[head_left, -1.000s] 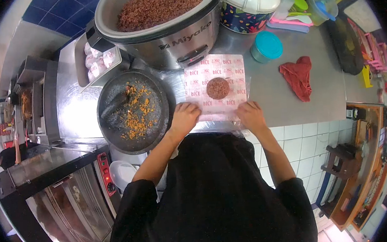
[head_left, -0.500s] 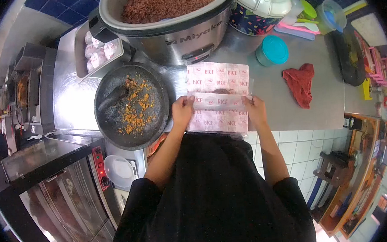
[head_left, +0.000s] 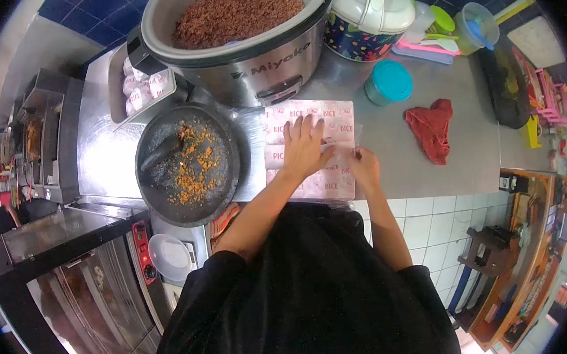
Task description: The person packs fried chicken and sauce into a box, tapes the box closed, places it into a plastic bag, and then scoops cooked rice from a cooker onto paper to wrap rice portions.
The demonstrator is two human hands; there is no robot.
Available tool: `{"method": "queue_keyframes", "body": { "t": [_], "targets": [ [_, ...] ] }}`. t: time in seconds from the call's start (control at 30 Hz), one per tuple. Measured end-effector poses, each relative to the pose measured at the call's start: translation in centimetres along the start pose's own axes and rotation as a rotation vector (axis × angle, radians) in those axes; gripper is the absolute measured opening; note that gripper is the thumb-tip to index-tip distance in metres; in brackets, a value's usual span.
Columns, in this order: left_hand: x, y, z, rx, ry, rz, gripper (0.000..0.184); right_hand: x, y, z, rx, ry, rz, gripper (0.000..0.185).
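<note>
On the steel counter in front of me lies a stack of pink-and-white printed wrapping paper [head_left: 331,188], its top sheet folded over a lump that hardly shows. My left hand [head_left: 304,147] rests palm down across the fold, fingers spread toward the far side. At the sheet's right edge, my right hand [head_left: 364,167] pinches the folded paper between thumb and fingers. Left of the paper stands a dark stone mortar [head_left: 155,199] with orange-brown crumbs [head_left: 196,170] and a pestle [head_left: 162,152] in it.
A large rice cooker [head_left: 249,80] full of reddish-brown rice stands behind the paper. A metal tray [head_left: 116,103] of wrapped bundles sits back left. To the right are a teal-lidded tub [head_left: 389,83], a red cloth [head_left: 432,131] and a patterned container [head_left: 359,34].
My left hand has let go of the paper's left edge and moved right and forward, flattening onto the fold. The right hand stays at the right edge, slightly lower.
</note>
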State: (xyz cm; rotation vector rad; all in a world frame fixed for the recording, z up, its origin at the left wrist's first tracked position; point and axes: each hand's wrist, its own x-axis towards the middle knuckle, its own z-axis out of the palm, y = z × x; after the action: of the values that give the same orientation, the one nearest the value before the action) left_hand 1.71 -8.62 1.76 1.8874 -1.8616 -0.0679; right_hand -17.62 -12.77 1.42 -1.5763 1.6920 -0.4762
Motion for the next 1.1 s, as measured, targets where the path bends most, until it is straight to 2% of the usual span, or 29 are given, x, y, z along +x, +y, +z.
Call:
{"method": "queue_keyframes", "body": {
  "t": [0.07,0.1,0.17,0.2,0.27,0.3,0.37,0.5,0.57,0.6,0.67,0.7,0.8,0.87,0.9,0.97,1.03,1.1],
  "targets": [
    [0.8,-0.5,0.5,0.025,0.011,0.002,0.073,-1.5,0.6,-1.9,-0.139,-0.182,-0.053,0.04],
    [1.1,-0.7,0.6,-0.01,0.006,0.015,0.073,-1.8,2.0,-2.0,-0.138,-0.176,-0.055,0.04],
    [1.4,-0.9,0.7,-0.042,-0.004,0.031,0.074,-1.9,4.5,-1.4,0.19,-0.334,-0.062,0.031],
    [1.4,-0.9,0.8,-0.038,-0.01,0.031,0.073,-1.7,4.7,-1.4,0.195,-0.331,-0.064,0.031],
    [1.6,-0.7,0.7,-0.026,-0.013,0.038,0.072,-1.5,1.9,-2.3,0.678,-0.436,0.299,0.031],
    [1.7,-0.6,0.6,-0.008,0.007,0.041,0.07,-0.3,2.1,-1.4,0.686,-0.434,0.292,0.031],
    [1.9,-0.6,0.5,0.02,0.034,0.053,0.068,3.2,1.9,0.8,0.424,-0.188,0.131,0.042],
    [2.2,-0.5,0.2,0.028,0.005,0.037,0.07,8.4,-1.7,2.7,0.472,-0.094,-0.007,0.05],
    [2.1,-0.5,0.2,0.027,-0.005,0.018,0.074,9.7,-3.5,2.9,0.265,0.074,-0.425,0.064],
    [2.0,-0.6,0.0,0.035,0.002,0.014,0.074,9.5,-3.9,2.4,0.269,0.069,-0.435,0.064],
    [2.0,-0.9,-0.3,0.025,0.053,0.052,0.078,7.6,-7.7,-0.6,0.107,-0.336,-0.28,0.064],
    [1.7,-1.0,-0.1,0.051,0.048,0.041,0.084,7.7,-7.5,-0.5,0.098,-0.354,-0.281,0.064],
    [1.5,-1.1,-0.2,-0.011,0.087,0.053,0.088,8.2,-7.1,-0.7,0.363,-0.342,-0.258,0.055],
    [1.6,-1.0,-0.1,-0.046,0.111,0.017,0.09,6.9,-6.6,-1.3,0.342,-0.366,-0.096,0.045],
    [1.7,-0.9,-0.3,-0.037,0.089,0.008,0.087,7.1,-6.5,-1.2,0.343,-0.36,-0.095,0.045],
    [1.9,-1.1,-0.4,-0.031,0.063,0.008,0.085,7.0,-6.1,-0.4,0.376,-0.402,-0.196,0.04],
    [2.6,-1.7,-0.5,-0.051,0.107,0.007,0.074,7.2,-5.3,0.1,0.396,-0.416,-0.243,0.037],
    [3.5,-2.6,-1.0,-0.05,0.086,0.023,0.072,8.0,-4.6,0.1,0.212,-0.385,-0.418,0.03]
  ]
}}
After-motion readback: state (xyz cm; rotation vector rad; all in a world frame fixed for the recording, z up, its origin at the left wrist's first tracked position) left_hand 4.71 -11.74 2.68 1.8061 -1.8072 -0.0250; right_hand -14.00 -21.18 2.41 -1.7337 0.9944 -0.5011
